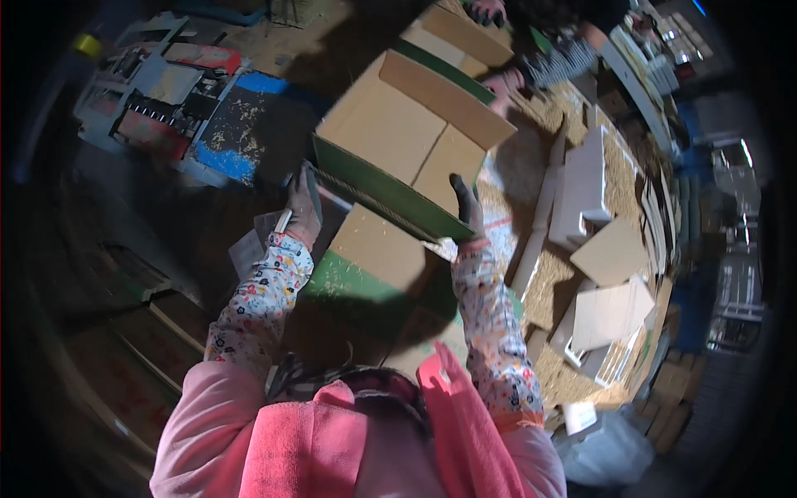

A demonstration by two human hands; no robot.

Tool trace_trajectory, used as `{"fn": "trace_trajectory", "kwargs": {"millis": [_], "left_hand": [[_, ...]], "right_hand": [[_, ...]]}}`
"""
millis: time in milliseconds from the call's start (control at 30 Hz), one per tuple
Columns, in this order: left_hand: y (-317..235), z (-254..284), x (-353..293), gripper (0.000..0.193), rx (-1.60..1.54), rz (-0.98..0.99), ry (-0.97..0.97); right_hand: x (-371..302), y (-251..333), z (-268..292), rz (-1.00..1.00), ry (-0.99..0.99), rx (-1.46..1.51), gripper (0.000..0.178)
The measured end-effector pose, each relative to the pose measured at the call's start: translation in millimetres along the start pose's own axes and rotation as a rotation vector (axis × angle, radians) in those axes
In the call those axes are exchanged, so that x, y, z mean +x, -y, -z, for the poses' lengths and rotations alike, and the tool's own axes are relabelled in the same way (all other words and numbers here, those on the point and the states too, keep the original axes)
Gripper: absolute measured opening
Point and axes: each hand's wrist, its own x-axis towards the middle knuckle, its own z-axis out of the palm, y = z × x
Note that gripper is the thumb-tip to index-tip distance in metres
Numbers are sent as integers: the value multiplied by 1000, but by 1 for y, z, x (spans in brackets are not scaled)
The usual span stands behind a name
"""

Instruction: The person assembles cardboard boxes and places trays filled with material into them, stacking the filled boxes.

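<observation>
Head view: open brown-and-green cardboard box (398,116) held at its near side

The box is held between both hands, its open side turned up toward the camera, so that a plain brown inside is shown above a green outer wall. Its near left corner is gripped by the left hand (305,209), covered by a grey glove; the fingertips are partly hidden. Its near right end is gripped by the right hand (470,209), also gloved, with one dark finger laid along the edge. Both forearms are covered by white flower-printed sleeves (264,290).

Nearer the body, below the box, brown-and-green cardboard panels (374,249) are seen, sprinkled with pale shavings. Beyond the box, a second open brown-and-green cardboard box (452,37) is partly hidden. Just beside the first box's far right side, a co-worker's pink-gloved hand (504,85) is seen below a grey striped sleeve (560,66); whether anything is gripped by it cannot be told.

At the left, a blue panel (237,133) is strewn with shavings beside red-and-grey machinery (170,95). At the right, loose brown cardboard pieces (613,315) are heaped near a white panel (581,189) and straw-coloured shavings (554,365).
</observation>
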Motion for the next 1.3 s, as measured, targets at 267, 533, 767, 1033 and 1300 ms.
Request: {"fn": "trace_trajectory", "kwargs": {"millis": [267, 533, 767, 1033, 1300], "left_hand": [[-141, 33, -193, 92, 1516, -114, 345], [-302, -94, -287, 62, 1153, 102, 977], [-301, -164, -221, 27, 1302, -931, 842], [-213, -215, -350, 71, 1601, 264, 1875], [-160, -152, -310, 105, 1401, -565, 679]], "right_hand": [[-259, 21, 132, 354, -586, -1735, 82], [-404, 170, 139, 136, -148, 2, 58], [-316, 191, 123, 571, -264, -29, 30], [-268, 170, 100, 654, -188, -1062, 104], [-267, 263, 134, 23, 401, -770, 58]]}}
